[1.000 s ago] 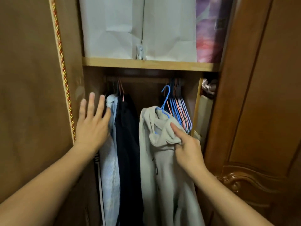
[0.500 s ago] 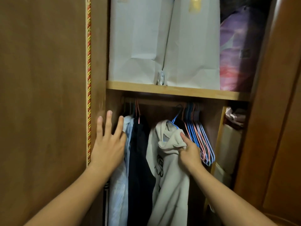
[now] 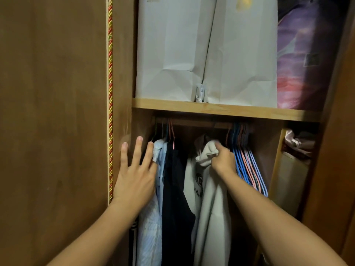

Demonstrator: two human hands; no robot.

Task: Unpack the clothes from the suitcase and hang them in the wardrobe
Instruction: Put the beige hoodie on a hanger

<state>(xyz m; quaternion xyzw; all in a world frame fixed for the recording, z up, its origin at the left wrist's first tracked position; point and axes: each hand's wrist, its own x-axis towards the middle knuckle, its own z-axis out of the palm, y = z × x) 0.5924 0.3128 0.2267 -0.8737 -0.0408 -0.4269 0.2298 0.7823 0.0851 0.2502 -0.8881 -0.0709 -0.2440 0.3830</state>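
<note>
Inside the wardrobe, my right hand (image 3: 222, 160) grips the bunched collar of a light grey hoodie (image 3: 211, 204), held high under the hanging rail (image 3: 197, 124). Its hanger hook is hidden in the dark by the rail. My left hand (image 3: 136, 175) is open with straight fingers and presses a pale blue shirt (image 3: 153, 223) toward the left wall. A dark navy garment (image 3: 176, 198) hangs between the shirt and the hoodie. The suitcase is out of view.
A bunch of empty blue and pink hangers (image 3: 247, 166) hangs to the right of my right hand. A wooden shelf (image 3: 226, 110) above carries two white paper bags (image 3: 207, 48) and a purple bundle (image 3: 305, 60). Open doors (image 3: 53, 131) flank the opening.
My right hand has lifted the hoodie's collar higher and deeper toward the rail, and the blue hanger hook is no longer seen. The left hand stays pressed on the shirt. The view tilted upward.
</note>
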